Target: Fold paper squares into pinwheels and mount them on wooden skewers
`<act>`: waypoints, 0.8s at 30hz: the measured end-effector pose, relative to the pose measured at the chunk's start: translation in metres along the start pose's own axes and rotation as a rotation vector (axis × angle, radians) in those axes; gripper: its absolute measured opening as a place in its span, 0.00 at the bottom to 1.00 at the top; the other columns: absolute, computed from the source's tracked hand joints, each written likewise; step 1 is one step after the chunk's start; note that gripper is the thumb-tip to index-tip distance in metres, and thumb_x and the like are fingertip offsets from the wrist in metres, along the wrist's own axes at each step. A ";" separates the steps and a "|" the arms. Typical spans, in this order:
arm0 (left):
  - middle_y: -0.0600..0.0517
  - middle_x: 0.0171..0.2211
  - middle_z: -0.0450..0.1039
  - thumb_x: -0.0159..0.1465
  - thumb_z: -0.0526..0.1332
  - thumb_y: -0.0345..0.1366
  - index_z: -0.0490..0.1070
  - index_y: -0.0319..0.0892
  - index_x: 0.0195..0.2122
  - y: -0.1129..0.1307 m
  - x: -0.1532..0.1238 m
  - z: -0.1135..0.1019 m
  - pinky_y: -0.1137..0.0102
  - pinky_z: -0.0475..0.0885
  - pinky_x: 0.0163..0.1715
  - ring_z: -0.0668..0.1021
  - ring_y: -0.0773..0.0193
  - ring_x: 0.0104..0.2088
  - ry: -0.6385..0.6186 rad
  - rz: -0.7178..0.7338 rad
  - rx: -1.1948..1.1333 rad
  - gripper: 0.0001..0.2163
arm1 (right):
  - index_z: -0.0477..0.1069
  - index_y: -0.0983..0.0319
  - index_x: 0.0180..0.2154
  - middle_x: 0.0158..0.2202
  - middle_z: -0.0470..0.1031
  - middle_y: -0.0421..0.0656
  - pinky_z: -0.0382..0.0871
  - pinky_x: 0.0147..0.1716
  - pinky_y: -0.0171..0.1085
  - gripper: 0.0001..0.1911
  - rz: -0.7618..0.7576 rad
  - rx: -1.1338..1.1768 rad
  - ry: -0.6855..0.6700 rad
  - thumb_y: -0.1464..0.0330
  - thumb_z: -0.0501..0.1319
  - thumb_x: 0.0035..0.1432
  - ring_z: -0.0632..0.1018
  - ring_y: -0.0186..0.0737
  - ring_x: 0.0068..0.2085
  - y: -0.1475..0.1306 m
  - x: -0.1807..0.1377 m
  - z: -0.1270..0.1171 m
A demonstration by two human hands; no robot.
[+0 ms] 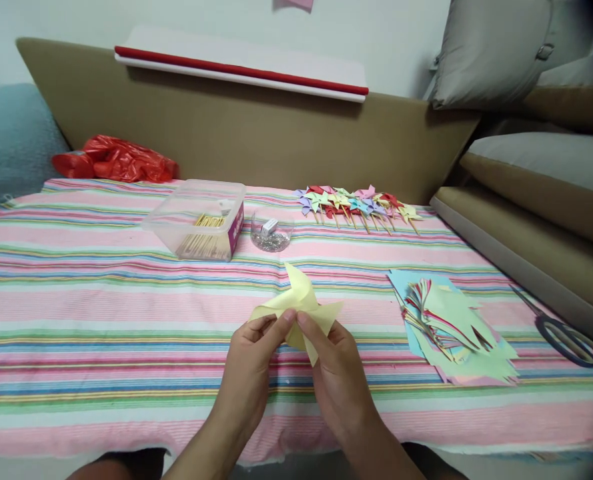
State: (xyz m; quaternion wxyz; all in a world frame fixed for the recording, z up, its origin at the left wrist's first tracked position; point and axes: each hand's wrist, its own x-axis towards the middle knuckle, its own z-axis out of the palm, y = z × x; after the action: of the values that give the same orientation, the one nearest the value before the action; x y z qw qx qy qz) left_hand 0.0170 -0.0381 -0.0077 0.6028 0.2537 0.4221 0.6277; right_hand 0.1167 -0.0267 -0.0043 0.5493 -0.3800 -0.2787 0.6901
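A yellow paper pinwheel (302, 298) is sitting over the middle of the striped cloth's (101, 320) near edge, held between two hands. The left hand (256, 343) and the right hand (339, 360) are both pinching it, thumbs almost meeting at its centre, probably so the folded tips stay down; the fingers are curling underneath, seemingly as a support. Its paper is looking smooth and crisp, the blades bending into soft curves and sharp points.

Beyond, a round clear dish (289, 231) is holding small shiny metal bits (275, 243) and a white block (269, 227), likely so that nothing scatters. Beside it, a clear plastic box (176, 207) is containing thin wooden sticks (206, 245). Coloured pinwheels (349, 202) on sticks are lying clustered near the far edge, perhaps out of the way. Toward the right edge, layered paper sheets (486, 357) are fanning out, dark-handled scissors (566, 340) lying just beside. A crinkled red bag (126, 160) is slumping near the far left corner.
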 end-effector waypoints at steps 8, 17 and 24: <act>0.49 0.31 0.78 0.55 0.73 0.43 0.80 0.38 0.30 0.007 0.004 -0.003 0.72 0.73 0.35 0.77 0.63 0.33 0.067 -0.054 -0.031 0.12 | 0.74 0.58 0.42 0.37 0.77 0.42 0.71 0.40 0.41 0.14 -0.109 -0.210 -0.012 0.57 0.65 0.60 0.77 0.43 0.39 -0.003 0.002 -0.009; 0.48 0.28 0.79 0.52 0.74 0.46 0.80 0.37 0.30 0.016 0.008 -0.015 0.73 0.72 0.29 0.76 0.64 0.29 0.164 -0.045 -0.014 0.16 | 0.74 0.53 0.44 0.56 0.66 0.47 0.66 0.53 0.51 0.13 -1.055 -1.218 -0.221 0.75 0.60 0.62 0.68 0.50 0.57 -0.037 0.010 -0.040; 0.51 0.24 0.75 0.50 0.75 0.44 0.78 0.37 0.27 0.018 0.008 -0.012 0.74 0.70 0.27 0.74 0.66 0.26 0.152 -0.071 -0.002 0.15 | 0.77 0.55 0.38 0.58 0.65 0.46 0.64 0.55 0.52 0.09 -1.165 -1.383 -0.376 0.75 0.64 0.60 0.67 0.52 0.58 -0.033 0.009 -0.038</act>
State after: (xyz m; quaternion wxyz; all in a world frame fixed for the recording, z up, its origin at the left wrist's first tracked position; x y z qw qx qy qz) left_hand -0.0043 -0.0314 -0.0003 0.5913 0.1898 0.4748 0.6236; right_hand 0.1649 -0.0108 -0.0009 0.4065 -0.3049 -0.8606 0.0349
